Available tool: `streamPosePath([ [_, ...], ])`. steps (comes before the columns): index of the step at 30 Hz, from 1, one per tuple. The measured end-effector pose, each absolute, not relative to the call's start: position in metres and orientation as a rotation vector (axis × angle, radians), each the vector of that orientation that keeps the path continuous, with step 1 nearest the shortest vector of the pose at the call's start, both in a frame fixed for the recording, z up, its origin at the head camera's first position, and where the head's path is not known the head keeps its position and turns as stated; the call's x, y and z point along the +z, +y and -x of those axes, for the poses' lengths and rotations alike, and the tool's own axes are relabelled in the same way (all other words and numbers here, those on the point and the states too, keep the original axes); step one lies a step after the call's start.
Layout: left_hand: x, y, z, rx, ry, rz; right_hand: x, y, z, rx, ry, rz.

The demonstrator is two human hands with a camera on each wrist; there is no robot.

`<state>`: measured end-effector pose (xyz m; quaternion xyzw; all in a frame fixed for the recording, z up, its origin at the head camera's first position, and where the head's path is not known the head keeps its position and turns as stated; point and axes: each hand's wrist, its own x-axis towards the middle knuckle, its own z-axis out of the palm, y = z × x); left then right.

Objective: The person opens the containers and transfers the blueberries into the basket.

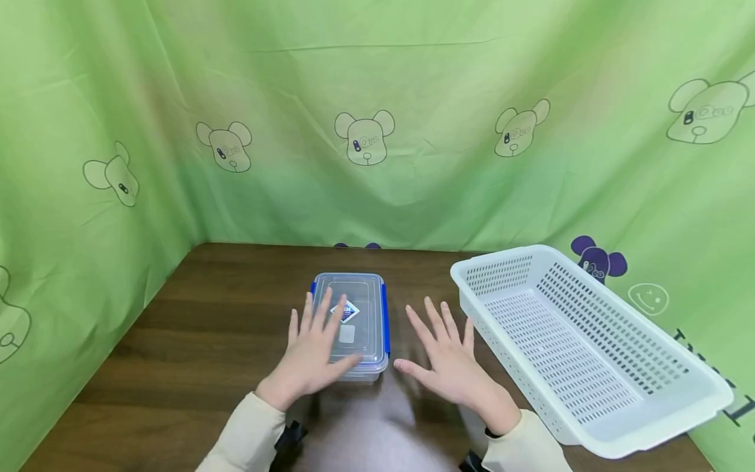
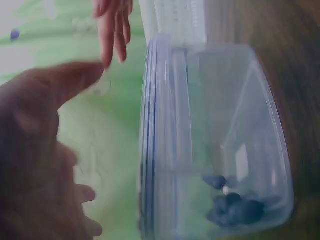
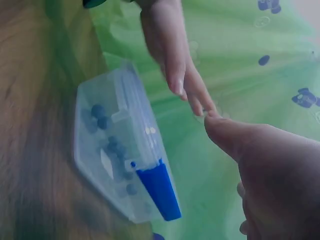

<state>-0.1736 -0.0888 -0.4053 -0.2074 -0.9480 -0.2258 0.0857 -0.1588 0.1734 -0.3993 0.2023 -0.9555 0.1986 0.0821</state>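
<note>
A clear plastic food container [image 1: 368, 328] with blue side clips stands on the table, its lid on. Through its wall in the left wrist view several small dark round things [image 2: 235, 210] show at one end. My left hand [image 1: 309, 354] hovers over the container's left part with fingers spread, overlapping the lid in the head view. To the right of the container, my right hand [image 1: 451, 360] is held up, fingers spread and holding nothing. In the right wrist view the blue clip [image 3: 160, 190] lies folded down against the container's side.
A white perforated plastic basket [image 1: 590, 354] sits slantwise at the right of the brown wooden table [image 1: 194, 341]. Green cloth [image 1: 436, 196] printed with bear heads hangs behind and at both sides. Dark bands [image 1: 289, 436] circle the wrists below cream sleeves.
</note>
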Motion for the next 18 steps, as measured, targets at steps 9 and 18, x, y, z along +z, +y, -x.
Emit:
streamPosePath([
  [9,-0.424,-0.122,0.201,-1.766,-2.514,0.303,-0.406,0.161,0.188,1.443,-2.796,-0.570],
  [18,-0.440,-0.136,0.206,-2.431,-2.250,0.038,-0.428,0.148,0.212,2.397,-2.533,-0.405],
])
